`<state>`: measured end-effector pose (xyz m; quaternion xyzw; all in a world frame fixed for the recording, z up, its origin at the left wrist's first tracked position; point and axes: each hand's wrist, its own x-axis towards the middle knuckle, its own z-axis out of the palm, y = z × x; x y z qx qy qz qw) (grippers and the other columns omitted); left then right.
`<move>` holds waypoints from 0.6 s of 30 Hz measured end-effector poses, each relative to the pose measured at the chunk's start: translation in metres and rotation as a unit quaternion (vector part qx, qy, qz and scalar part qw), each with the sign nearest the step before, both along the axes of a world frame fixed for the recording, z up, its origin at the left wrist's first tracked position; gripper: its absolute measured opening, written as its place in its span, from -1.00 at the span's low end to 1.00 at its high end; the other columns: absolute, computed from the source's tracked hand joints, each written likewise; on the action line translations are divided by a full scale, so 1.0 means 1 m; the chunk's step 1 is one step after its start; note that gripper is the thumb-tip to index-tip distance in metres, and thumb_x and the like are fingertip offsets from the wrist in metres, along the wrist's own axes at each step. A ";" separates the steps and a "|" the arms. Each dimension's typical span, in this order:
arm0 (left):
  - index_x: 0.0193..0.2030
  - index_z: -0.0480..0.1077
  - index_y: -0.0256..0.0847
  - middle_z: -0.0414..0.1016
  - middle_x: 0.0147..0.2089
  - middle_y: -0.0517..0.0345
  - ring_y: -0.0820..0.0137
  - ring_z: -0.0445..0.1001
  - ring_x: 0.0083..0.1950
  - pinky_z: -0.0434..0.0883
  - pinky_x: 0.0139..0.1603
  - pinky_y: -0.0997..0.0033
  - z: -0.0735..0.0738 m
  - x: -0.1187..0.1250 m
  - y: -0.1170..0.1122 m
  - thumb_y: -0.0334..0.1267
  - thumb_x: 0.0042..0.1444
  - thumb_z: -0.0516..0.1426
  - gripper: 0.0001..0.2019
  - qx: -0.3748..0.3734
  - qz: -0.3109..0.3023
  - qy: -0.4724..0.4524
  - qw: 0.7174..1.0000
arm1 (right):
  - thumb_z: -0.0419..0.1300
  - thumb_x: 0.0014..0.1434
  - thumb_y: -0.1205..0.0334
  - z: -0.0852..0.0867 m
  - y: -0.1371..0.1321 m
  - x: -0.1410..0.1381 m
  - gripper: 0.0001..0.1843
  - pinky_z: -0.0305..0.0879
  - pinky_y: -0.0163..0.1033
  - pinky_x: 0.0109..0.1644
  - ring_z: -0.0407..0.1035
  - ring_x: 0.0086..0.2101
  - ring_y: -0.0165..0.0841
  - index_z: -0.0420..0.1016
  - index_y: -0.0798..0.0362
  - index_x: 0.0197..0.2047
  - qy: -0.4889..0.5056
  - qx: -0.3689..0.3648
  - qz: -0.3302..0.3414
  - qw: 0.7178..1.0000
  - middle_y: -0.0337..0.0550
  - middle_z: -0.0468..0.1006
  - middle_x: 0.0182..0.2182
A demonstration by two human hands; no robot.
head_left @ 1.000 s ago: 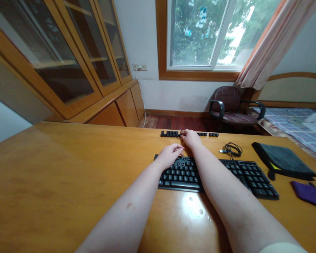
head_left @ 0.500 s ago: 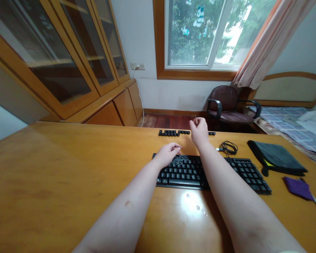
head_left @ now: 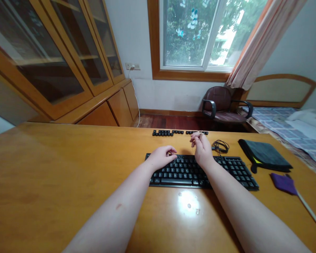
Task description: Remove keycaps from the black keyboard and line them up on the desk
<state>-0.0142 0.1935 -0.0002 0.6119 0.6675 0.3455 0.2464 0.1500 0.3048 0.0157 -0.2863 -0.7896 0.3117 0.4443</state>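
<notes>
A black keyboard point(head_left: 179, 174) lies across the desk under both hands. My left hand point(head_left: 162, 156) rests on its upper left part, palm down, fingers loosely curved and thumb apart, holding nothing I can see. Above the keyboard's back edge, my right hand point(head_left: 203, 151) is raised with its fingers bent together. A thin, wire-like piece point(head_left: 201, 133) shows at its fingers; its exact kind is too small to tell. Behind the hands, several loose black keycaps point(head_left: 163, 133) stand in a row along the desk's far edge, partly hidden by my right hand.
A coiled black cable point(head_left: 221, 146) lies behind the keyboard. To the right are a folded dark cloth point(head_left: 264, 154) and a purple item with a pale handle point(head_left: 283, 183). Small clear spots point(head_left: 189, 206) dot the wooden desk point(head_left: 68, 182) in front. A chair point(head_left: 219, 105) stands beyond.
My right hand has come down and nearer from the far keycap row, its fingers turned leftward. My left hand stays on the keyboard. The whole view has shifted slightly.
</notes>
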 end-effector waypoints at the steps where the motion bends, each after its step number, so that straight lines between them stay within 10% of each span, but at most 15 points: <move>1: -0.18 0.45 -0.16 0.52 -0.25 0.17 0.38 0.42 -0.31 0.34 -0.26 0.42 0.002 0.000 -0.001 -0.11 -0.01 0.15 -0.74 -0.001 -0.014 0.020 1.000 | -0.22 0.26 0.12 0.002 -0.002 -0.002 -0.68 0.25 -0.20 -0.18 0.29 -0.21 -0.29 0.29 0.05 -0.27 0.040 0.011 0.002 0.999 -0.06 0.34 -0.25; 9: -0.14 0.47 -0.14 0.52 -0.12 0.10 0.25 0.42 -0.06 0.30 -0.03 0.33 0.006 -0.001 -0.002 -0.08 -0.13 0.26 -0.62 0.016 -0.083 0.097 0.992 | -0.04 0.21 0.13 0.008 -0.008 0.000 -0.75 0.23 -0.27 -0.36 0.31 -0.54 -0.38 0.37 0.08 -0.22 -0.127 -0.037 0.108 0.985 -0.27 0.36 -0.62; 18: -0.13 0.47 -0.11 0.51 -0.13 0.12 0.25 0.42 -0.08 0.30 -0.05 0.32 0.004 0.000 -0.002 -0.07 -0.12 0.25 -0.63 0.014 -0.066 0.099 0.993 | -0.06 0.22 0.19 0.008 -0.011 -0.006 -0.79 0.21 -0.26 -0.25 0.33 -0.39 -0.33 0.27 0.01 -0.42 -0.201 0.027 0.097 0.974 -0.21 0.41 -0.55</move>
